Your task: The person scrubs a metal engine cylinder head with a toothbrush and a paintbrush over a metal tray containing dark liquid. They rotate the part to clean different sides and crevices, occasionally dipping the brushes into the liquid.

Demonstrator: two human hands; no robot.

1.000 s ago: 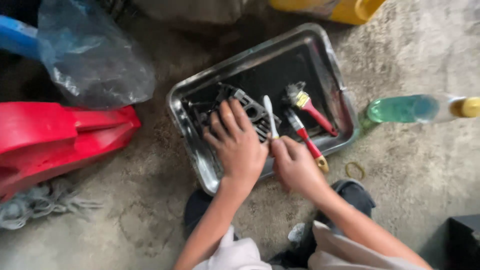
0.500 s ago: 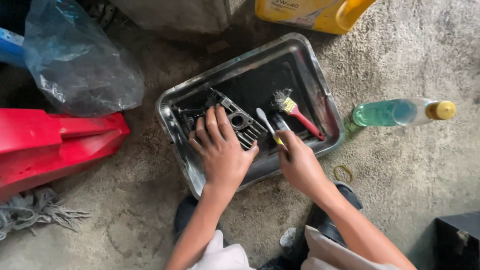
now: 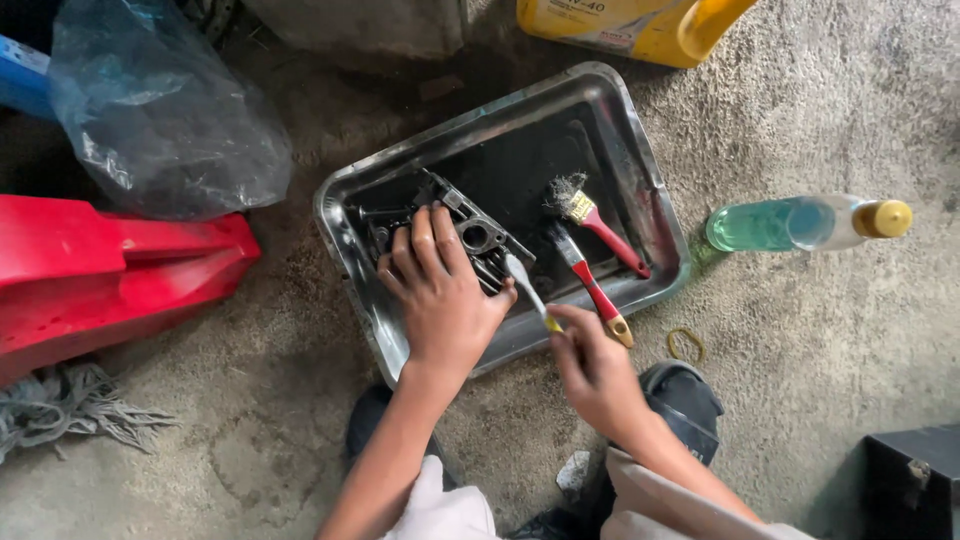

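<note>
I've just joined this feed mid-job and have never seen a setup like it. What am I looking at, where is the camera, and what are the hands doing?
There is no machine here: a person works with two bare hands, and the one camera sits on their head, looking down at a concrete floor. The left hand presses on a dark, greasy metal engine part lying in a shallow metal tray. The right hand holds a toothbrush by its handle, head toward the part. Two red-handled paintbrushes also lie in the tray. Around it: a bottle of green liquid on its side, a yellow jug, a rubber band, a dark plastic bag, a red plastic panel and a rag.
</note>
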